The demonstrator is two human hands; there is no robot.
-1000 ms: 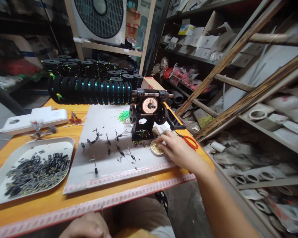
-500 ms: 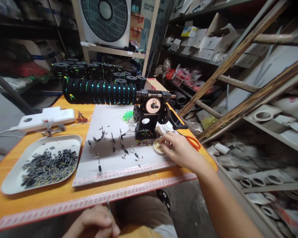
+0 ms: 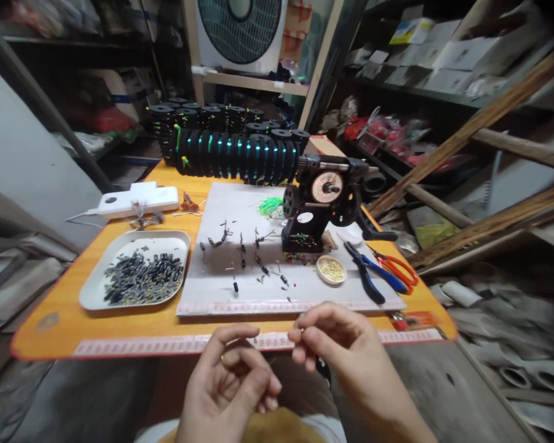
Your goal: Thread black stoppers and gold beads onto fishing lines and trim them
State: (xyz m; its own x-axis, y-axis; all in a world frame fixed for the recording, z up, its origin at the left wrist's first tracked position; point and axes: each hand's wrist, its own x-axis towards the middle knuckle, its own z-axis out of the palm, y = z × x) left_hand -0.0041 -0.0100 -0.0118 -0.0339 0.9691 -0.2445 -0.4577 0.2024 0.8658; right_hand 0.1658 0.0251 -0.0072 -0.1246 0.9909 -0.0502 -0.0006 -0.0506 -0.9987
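Above my lap, my left hand (image 3: 240,372) has its fingers curled and thumb bent in against them, the index finger raised. A tiny dark tip shows under that finger; what the hand holds is too hidden to make out. Close by on its right, my right hand (image 3: 337,344) pinches a tiny gold-coloured piece (image 3: 301,332) between thumb and fingers. Beyond them, a small round dish (image 3: 331,282) of gold-coloured pieces stands on the white board (image 3: 212,280). Several small black parts with thin wire-like stems (image 3: 236,287) are spread over the board.
A white tray (image 3: 90,295) of small dark parts sits left. Behind the board stands a black hand-cranked winder (image 3: 300,215) with a long ribbed black roll (image 3: 240,154). Blue-handled pliers (image 3: 367,271) and orange-handled scissors (image 3: 397,271) lie right. A white power strip (image 3: 138,200) is back left.
My right hand has left the dish and come back beside my left hand, with a tiny piece in its fingers. My left hand has risen from my lap. The view has turned left.
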